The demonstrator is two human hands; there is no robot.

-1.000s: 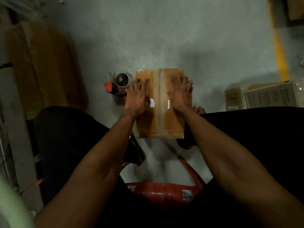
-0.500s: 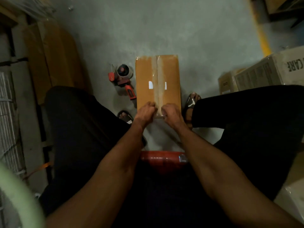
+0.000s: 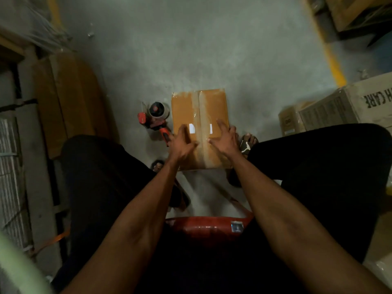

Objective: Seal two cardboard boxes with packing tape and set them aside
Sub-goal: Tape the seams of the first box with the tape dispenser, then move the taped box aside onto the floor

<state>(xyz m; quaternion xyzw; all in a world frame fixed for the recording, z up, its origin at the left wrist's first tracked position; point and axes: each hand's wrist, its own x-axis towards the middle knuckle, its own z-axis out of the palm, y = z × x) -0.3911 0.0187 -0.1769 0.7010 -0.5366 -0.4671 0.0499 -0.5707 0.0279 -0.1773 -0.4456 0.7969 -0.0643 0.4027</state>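
Taped box (image 3: 199, 115): stiff, probably light; grip opposite side edges. Left hand (image 3: 182, 143) and right hand (image 3: 222, 136) lie flat, fingers spread.

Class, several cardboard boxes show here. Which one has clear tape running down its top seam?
The small brown box on the floor between the person's feet, under both hands. The printed boxes at the right show no tape that can be made out.
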